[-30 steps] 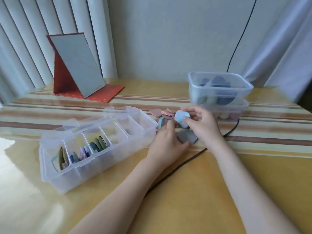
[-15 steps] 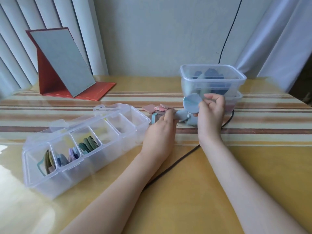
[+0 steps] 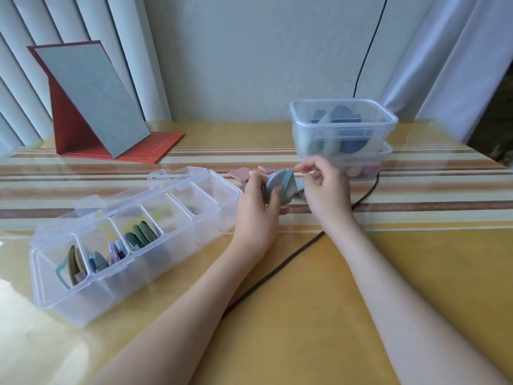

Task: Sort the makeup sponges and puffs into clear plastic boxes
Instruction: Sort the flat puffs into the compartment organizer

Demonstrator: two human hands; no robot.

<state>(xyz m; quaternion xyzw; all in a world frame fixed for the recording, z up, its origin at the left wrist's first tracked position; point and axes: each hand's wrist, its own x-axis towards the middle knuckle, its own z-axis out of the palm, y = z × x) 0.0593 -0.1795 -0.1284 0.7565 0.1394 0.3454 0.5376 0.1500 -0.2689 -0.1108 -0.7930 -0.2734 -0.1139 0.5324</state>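
Left hand (image 3: pixel 256 207) grips a small stack of round blue-grey puffs (image 3: pixel 280 184), thumb curled over the front of the stack and fingers behind it, held just above the worktop (image 3: pixel 305 315). Right hand (image 3: pixel 324 187) sits just beside them, fingers curled; it appears to pinch something thin and pale at its fingertips, though what that is cannot be told. A few pink sponges (image 3: pixel 241 173) lie flat on the worktop just behind the hands.

To the left, a long clear organiser (image 3: pixel 133 240) lies at an angle with its lid open. It is divided into a row of compartments: the nearest one holds olive and teal pieces standing on edge, the next holds blue and lilac ones, the third holds dark green ones, and the far ones look mostly bare (glare makes this hard to judge).

At the back right, two clear tubs are stacked. The top tub (image 3: pixel 342 126) holds blue and pale green sponges; the bottom tub (image 3: pixel 369 168) shows pink ones through its wall.

A black cable (image 3: pixel 277 268) runs from the wall down behind the tubs and across the worktop between the forearms. A red folding mirror (image 3: pixel 91 101) stands at the back left, in front of pale vertical blinds.
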